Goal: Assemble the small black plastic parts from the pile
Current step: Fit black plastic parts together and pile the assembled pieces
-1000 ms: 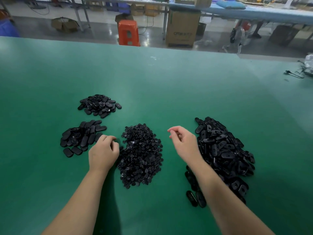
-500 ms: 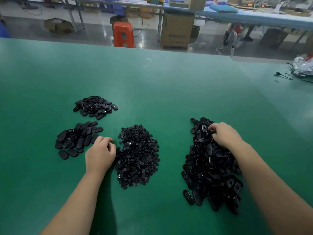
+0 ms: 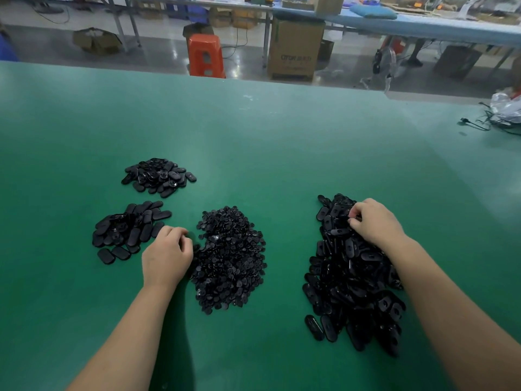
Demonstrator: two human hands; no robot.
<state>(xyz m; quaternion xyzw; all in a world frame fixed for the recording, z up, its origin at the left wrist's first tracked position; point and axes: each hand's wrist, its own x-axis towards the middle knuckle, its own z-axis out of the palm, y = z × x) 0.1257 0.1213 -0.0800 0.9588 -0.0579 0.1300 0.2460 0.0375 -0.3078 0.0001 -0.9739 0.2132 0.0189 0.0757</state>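
Not far into this, I reckon. Two small heaps of black oval plastic pieces point(image 3: 159, 176) and point(image 3: 128, 230) sit beyond and to the left of the middle mound of tiny round black plastic bits point(image 3: 231, 261), and those look like the finished ones. The big pile of black oval plastic shells point(image 3: 352, 277) to the right of that mound is still huge. My right hand point(image 3: 375, 221) is curled into its far end, fingertips pinching a shell. My left hand point(image 3: 167, 256) is curled at the mound's left edge; can't tell if it's actually got a bit.

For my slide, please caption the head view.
Left hand beside small-parts pile; right hand picks in large pile.
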